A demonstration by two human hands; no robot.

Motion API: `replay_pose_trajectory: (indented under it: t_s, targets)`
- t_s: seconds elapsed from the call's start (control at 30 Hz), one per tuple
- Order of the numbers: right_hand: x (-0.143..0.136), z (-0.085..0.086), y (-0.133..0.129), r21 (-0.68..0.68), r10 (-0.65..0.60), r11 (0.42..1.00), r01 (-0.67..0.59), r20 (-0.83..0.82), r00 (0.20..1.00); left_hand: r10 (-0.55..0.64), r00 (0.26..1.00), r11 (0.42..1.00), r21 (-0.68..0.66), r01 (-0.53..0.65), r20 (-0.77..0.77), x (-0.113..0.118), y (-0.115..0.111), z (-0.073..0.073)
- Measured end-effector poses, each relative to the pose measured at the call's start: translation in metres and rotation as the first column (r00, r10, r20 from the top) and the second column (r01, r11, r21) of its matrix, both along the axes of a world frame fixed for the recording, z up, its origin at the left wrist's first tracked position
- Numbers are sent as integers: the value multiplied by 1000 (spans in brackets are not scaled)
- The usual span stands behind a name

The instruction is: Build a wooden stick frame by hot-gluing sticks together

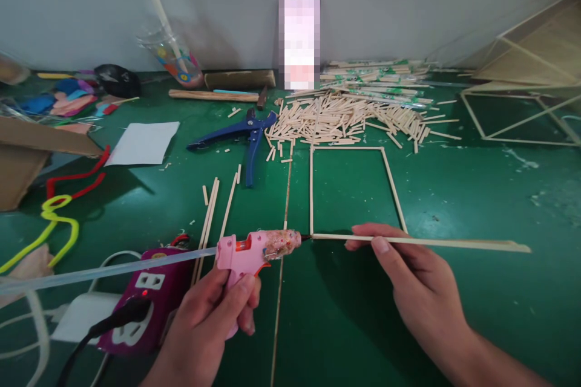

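Observation:
My left hand (222, 308) is wrapped round the handle of a pink hot glue gun (245, 254), and a long clear glue stick (136, 267) runs out of its back. The gun's nozzle meets the left end of a thin wooden stick (458, 244). My right hand (422, 278) pinches that stick near its middle, between thumb and fingers. Behind it, a frame of thin wooden sticks (349, 148) lies on the table; the held stick runs along its near side, and its near right corner is partly hidden by my fingers.
Blue cutting pliers (247, 130) and a heap of short sticks (331, 118) lie behind the frame. A hammer (218, 95) rests near the wall. Left stands a purple power strip (149, 290) with cords. Far right is a stick structure (521, 139). Loose sticks (209, 217) lie by the gun.

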State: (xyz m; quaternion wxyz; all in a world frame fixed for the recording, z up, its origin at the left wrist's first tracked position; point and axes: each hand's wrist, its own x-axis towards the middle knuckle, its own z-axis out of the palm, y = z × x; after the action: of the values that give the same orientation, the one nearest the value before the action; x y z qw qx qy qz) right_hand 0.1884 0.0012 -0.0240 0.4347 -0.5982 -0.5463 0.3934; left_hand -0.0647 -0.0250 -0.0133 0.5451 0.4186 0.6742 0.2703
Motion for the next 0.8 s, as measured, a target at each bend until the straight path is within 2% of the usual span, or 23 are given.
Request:
replay_pose_trajectory:
  t_s: [0.43,0.8]
  targets:
    - [1,0,-1,9,19,1000,-18,-42,999,35,997,999,31,-37,64,4,1,4]
    - [0,1,1,7,12,1000,-12,-15,1000,41,999,999,31,-42,33,7,4,6]
